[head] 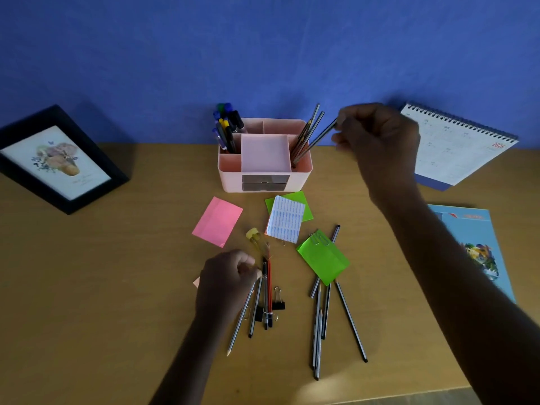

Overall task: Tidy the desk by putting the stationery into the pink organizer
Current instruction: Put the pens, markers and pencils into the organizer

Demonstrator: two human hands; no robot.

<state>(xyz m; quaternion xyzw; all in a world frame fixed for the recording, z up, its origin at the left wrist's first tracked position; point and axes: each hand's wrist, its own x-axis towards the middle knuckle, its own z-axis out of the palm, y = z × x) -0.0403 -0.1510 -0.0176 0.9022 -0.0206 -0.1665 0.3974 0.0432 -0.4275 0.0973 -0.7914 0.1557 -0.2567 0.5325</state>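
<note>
Blue wall (pixel 263 39) backs bench (pixel 117 287). Pink organizer (pixel 230 179) at rear: pens (pixel 226 127) left, pencils (pixel 305 135) right. Right hand (pixel 377 141) fingers pinch a pencil (pixel 318 140) in its right compartment; left hand (pixel 225 279) pinches loose pencils (pixel 257 305) before it.

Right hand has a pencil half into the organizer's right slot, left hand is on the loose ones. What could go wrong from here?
1. The pencil, pinched at its top by the right hand, leans steeply outward; released so, it may tip over the pink organizer wall or jostle the standing pencils.
2. The left hand grips loose pencils lying among binder clips; lifting could drag them along.
</note>
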